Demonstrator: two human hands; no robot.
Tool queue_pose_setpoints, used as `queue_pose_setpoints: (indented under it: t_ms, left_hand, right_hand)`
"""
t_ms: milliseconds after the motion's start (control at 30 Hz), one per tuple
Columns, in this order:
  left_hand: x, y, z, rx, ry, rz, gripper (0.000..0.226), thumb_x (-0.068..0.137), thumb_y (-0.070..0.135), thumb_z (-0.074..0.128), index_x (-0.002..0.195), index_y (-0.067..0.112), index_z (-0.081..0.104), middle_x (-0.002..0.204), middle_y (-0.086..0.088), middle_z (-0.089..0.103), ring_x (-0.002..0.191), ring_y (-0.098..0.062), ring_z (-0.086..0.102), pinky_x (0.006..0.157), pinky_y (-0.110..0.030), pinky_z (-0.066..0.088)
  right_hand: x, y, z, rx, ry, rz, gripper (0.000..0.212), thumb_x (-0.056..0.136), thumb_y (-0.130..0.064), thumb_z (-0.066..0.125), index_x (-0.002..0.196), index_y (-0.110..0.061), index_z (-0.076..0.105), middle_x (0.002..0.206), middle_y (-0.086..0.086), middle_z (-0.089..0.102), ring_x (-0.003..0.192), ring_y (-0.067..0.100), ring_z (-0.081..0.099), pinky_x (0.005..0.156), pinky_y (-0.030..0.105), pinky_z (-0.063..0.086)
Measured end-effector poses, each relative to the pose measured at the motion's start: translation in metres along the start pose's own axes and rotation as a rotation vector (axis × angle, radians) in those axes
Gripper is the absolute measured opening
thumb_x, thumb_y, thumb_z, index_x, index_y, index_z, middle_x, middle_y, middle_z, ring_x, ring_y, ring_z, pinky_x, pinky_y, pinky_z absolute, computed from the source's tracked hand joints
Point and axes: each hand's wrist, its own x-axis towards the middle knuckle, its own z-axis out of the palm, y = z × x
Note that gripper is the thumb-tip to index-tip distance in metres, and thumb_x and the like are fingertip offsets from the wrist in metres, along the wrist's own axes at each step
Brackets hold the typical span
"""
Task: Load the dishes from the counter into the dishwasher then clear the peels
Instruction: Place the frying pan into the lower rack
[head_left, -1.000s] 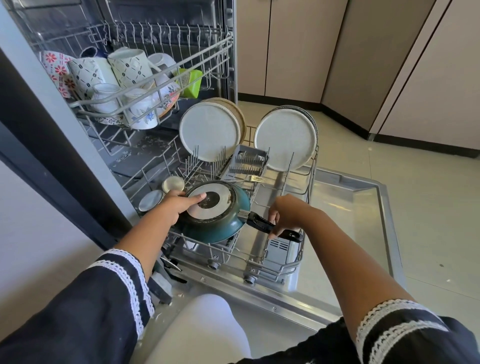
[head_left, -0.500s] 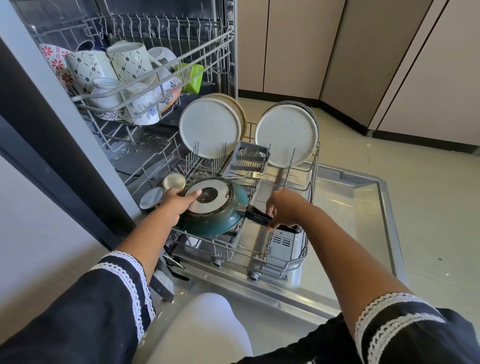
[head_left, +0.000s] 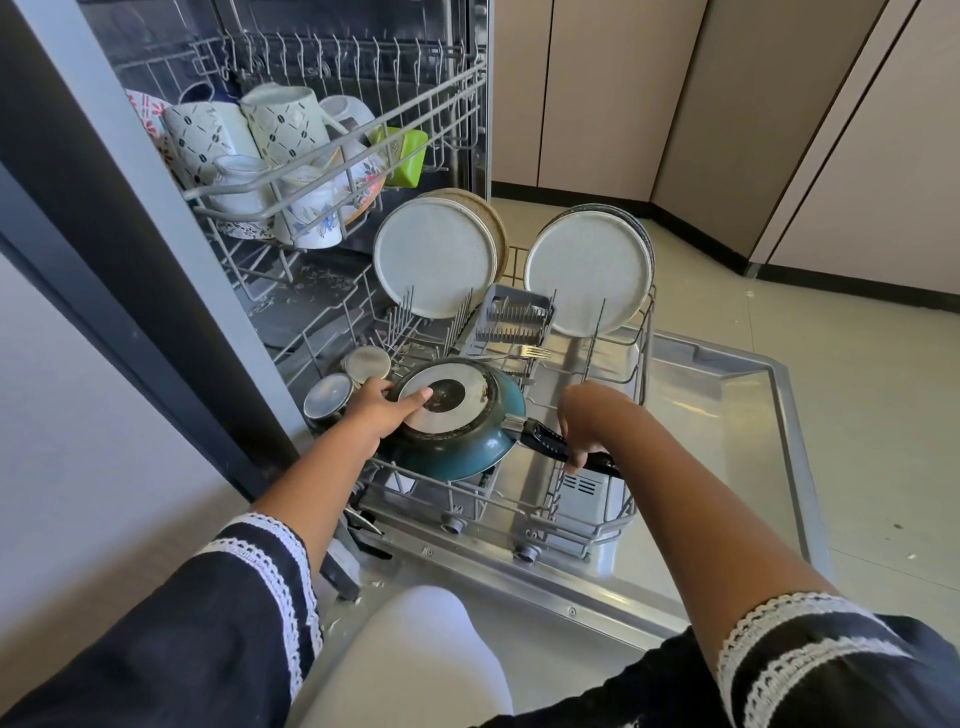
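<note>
The left hand (head_left: 382, 413) presses on the upturned base of the teal pan (head_left: 457, 431), thumb flat on the metal disc and fingers curled over the far rim. The pan lies face down at the front of the lower rack (head_left: 571, 530), just beside two small steel cups (head_left: 345, 379). The right hand (head_left: 589, 415) grips the black handle (head_left: 556, 447), fingers wrapped round it. To seat it well, tilt the pan between the prongs so water drains, keeping the handle inside the rack's edge.
</note>
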Motion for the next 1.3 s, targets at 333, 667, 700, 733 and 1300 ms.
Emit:
queue_pose_setpoints:
  t_ms: [333,667,700,733,1300]
  left_hand:
    - [-0.010,-0.005,0.007,0.223,0.124,0.087,0.085,0.077,0.072,0.057,0.139,0.015,0.045,0.139,-0.010,0.052,0.127,-0.034,0.048,0.102,-0.046,0.043]
    - [-0.012,0.010,0.023,0.336,0.203,0.084,0.081,0.084,0.067,0.051,0.142,0.013,0.037,0.142,-0.018,0.044,0.132,-0.040,0.035,0.105,-0.052,0.036]
    - [-0.014,0.014,0.025,0.339,0.221,0.104,0.076,0.086,0.063,0.051,0.142,0.013,0.038,0.143,-0.017,0.042,0.134,-0.040,0.033,0.107,-0.054,0.033]
    - [-0.016,0.019,0.029,0.352,0.238,0.133,0.072,0.087,0.060,0.052,0.141,0.014,0.039,0.145,-0.016,0.039,0.136,-0.039,0.029,0.109,-0.056,0.029]
    - [-0.111,0.111,0.177,0.584,-0.181,0.640,0.066,0.094,0.057,0.042,0.149,0.023,0.026,0.161,-0.008,0.007,0.148,-0.029,-0.010,0.113,-0.061,-0.010]
  right_hand:
    - [-0.005,0.001,0.001,0.090,0.009,0.030,0.072,0.062,-0.037,0.090,0.123,-0.010,0.062,0.119,0.009,0.064,0.108,0.031,0.060,0.093,0.045,0.051]
    - [-0.005,0.009,-0.007,0.264,0.090,-0.030,0.047,0.083,-0.043,0.071,0.115,-0.010,0.067,0.118,0.007,0.065,0.112,0.027,0.058,0.098,0.041,0.048]
    - [-0.005,0.011,-0.009,0.290,0.133,-0.027,0.044,0.088,-0.043,0.065,0.116,-0.010,0.067,0.119,0.009,0.065,0.111,0.027,0.058,0.098,0.041,0.048]
    - [-0.006,0.013,-0.012,0.320,0.184,-0.012,0.042,0.091,-0.043,0.061,0.117,-0.010,0.066,0.120,0.009,0.065,0.112,0.027,0.058,0.098,0.042,0.048]
    - [-0.013,0.065,-0.018,0.628,0.584,0.300,0.036,0.086,-0.007,0.055,0.120,-0.016,0.062,0.136,0.010,0.042,0.124,0.034,0.044,0.100,0.044,0.045]
